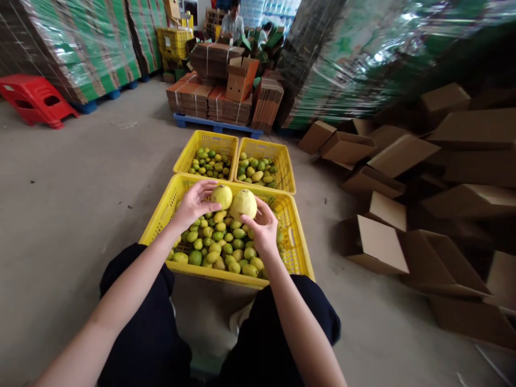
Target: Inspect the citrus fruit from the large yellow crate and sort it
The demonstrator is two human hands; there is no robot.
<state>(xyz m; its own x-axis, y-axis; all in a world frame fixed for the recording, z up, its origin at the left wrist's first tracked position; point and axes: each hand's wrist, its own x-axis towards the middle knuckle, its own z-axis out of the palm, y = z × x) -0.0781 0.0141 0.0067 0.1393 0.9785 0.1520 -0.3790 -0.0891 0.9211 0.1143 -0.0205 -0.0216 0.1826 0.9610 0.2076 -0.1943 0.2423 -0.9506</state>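
My left hand [198, 203] is closed around a pale yellow lemon [221, 197]. A larger, rounder lemon [244, 205] is gripped by my right hand [261, 223], close beside the first. Both are held up over a yellow plastic crate [300, 236] that sits in front of my knees. Many green and yellow lemons [215, 248] lie in that crate, partly hidden by my hands and forearms.
Behind stand two smaller-looking yellow crates [287, 161] with more lemons. Bundled flat cartons [229, 110] rest on a blue pallet [197, 123]. Open cardboard boxes [381, 239] are heaped at right. A red stool [34, 99] stands left. People [233, 24] are at the back.
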